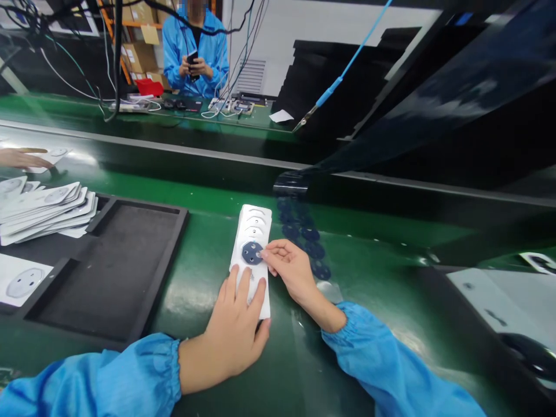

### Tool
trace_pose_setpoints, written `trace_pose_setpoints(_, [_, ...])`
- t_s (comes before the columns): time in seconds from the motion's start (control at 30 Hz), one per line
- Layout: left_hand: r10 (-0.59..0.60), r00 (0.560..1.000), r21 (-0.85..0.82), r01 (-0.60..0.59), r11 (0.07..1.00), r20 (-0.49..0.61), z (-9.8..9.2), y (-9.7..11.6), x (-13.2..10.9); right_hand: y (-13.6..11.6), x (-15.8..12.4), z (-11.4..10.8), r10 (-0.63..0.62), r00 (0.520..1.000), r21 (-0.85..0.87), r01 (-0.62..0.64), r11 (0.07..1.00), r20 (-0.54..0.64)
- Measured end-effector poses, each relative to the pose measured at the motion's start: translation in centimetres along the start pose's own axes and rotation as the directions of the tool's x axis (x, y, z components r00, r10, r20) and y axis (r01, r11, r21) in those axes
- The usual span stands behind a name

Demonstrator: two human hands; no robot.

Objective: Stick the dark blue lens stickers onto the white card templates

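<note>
A: What is the biggest thing here?

B: The green table (204, 272). On its left sits a black tray (108, 272), and far left there is a pile of white plates (43, 211).

A: And in the middle?

B: A long white socket plate (253, 243) lies flat on the table, just right of the tray. It has round socket shapes in a row, and the near end is under a hand.

A: What are the hands doing?

B: The left hand (234, 333) lies flat and open on the near end, pressing it down, not gripping. The right hand (289, 269) pinches the edge of a small dark blue disc (252, 253) with its fingertips. The disc sits on one socket shape.

A: How would you do this bit well?

B: I think you hold the plate still, line the disc up with the round shape, then press it flat from the middle out

A: Anything else small?

B: More dark discs lie in a strip (304, 231) just right of the plate
</note>
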State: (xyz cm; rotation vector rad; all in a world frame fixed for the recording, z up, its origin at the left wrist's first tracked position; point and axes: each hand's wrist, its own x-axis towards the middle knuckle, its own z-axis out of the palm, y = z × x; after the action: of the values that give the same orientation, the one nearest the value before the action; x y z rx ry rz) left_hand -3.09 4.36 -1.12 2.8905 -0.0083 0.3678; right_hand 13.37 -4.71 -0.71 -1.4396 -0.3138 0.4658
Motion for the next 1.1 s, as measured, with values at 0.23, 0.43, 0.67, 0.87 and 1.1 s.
trace_pose_setpoints(0.23, [0.003, 1.000, -0.003, -0.003, 1.000, 0.004, 0.46, 0.00, -0.30, -0.44, -0.06, -0.02, -0.001, 1.000, -0.048, 0.001, 0.999, -0.003])
trace_pose_setpoints(0.43, [0.009, 1.000, 0.013, -0.010, 1.000, 0.009, 0.36, 0.00, -0.08, -0.51, 0.29, -0.21, 0.003, 1.000, -0.059, -0.001, 0.998, 0.027])
trace_pose_setpoints(0.67, [0.038, 0.999, 0.017, -0.038, 0.999, -0.026, 0.15, 0.01, -0.04, -0.73, 0.35, -0.23, 0.008, 0.999, -0.051, -0.005, 0.999, 0.053])
trace_pose_setpoints(0.87, [0.058, 0.998, 0.033, -0.057, 0.998, -0.033, 0.11, 0.03, 0.00, -0.66, 0.33, -0.36, 0.014, 0.998, -0.033, -0.012, 0.999, 0.063])
trace_pose_setpoints(1.1, [0.049, 0.999, 0.030, -0.048, 0.998, -0.015, 0.06, -0.01, 0.04, -0.55, 0.35, -0.47, 0.008, 0.998, -0.037, -0.006, 0.999, 0.060])
